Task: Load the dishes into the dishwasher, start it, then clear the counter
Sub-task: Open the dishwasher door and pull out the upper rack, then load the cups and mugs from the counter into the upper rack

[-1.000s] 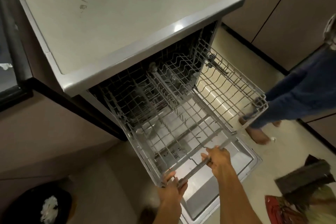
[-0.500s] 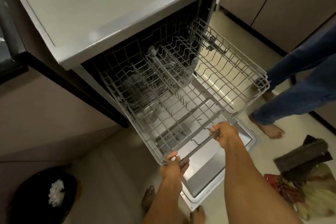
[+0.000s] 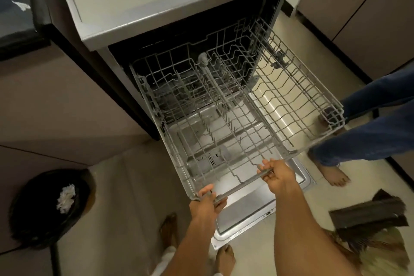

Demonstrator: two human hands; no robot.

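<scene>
A grey dishwasher [image 3: 156,2] stands open with its door [image 3: 251,210] folded down flat over the floor. Its empty wire rack [image 3: 295,101] is slid well out above the door. Both my hands grip the rack's front handle bar [image 3: 242,185]. My left hand [image 3: 207,200] holds the bar's left end and my right hand [image 3: 276,175] holds it further right. No dishes lie in the rack.
Another person's legs in blue jeans [image 3: 369,134] and bare feet stand right of the rack. A black bin [image 3: 47,208] with white paper sits at lower left. A broom and dustpan [image 3: 369,226] lie at lower right. Brown cabinets [image 3: 369,6] line the far right.
The rack has slid further out of the dishwasher toward me, with both hands staying on its handle. The other person's legs have stepped closer to the rack's right side.
</scene>
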